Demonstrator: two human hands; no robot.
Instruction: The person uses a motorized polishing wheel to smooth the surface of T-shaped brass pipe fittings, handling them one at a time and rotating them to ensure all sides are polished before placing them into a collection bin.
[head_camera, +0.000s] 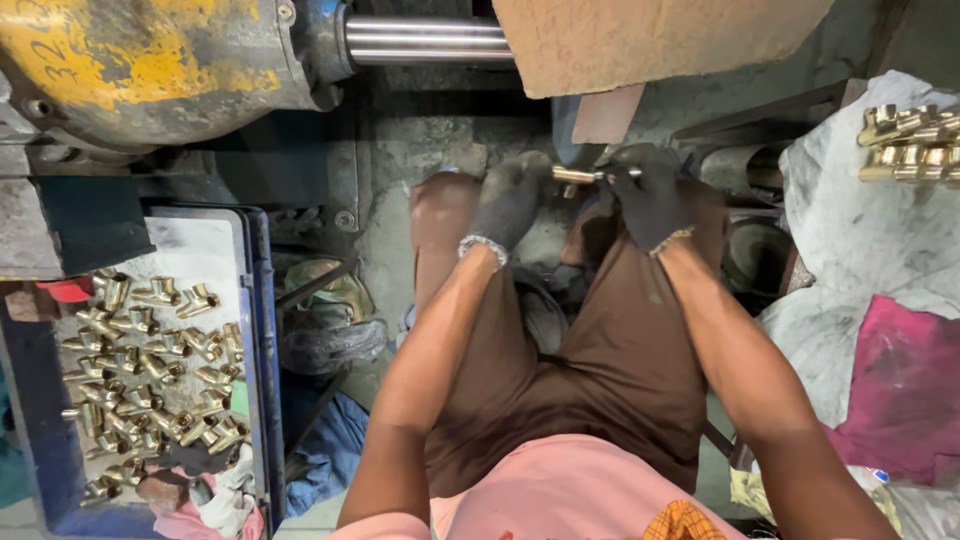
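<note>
Right then, the brass fitting (575, 175) sat between my two gloved hands, out over my knees. My left hand (510, 200) was curled tight around its near end, and my right hand (650, 200) was closed on the thin metal rod (620, 173) sticking out of it. More fittings lay in the blue tray (255, 330) to my left.

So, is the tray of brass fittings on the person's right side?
No, the blue tray of brass fittings lies on the person's left, beside the left hand; only a small stack sits to the right.
</note>
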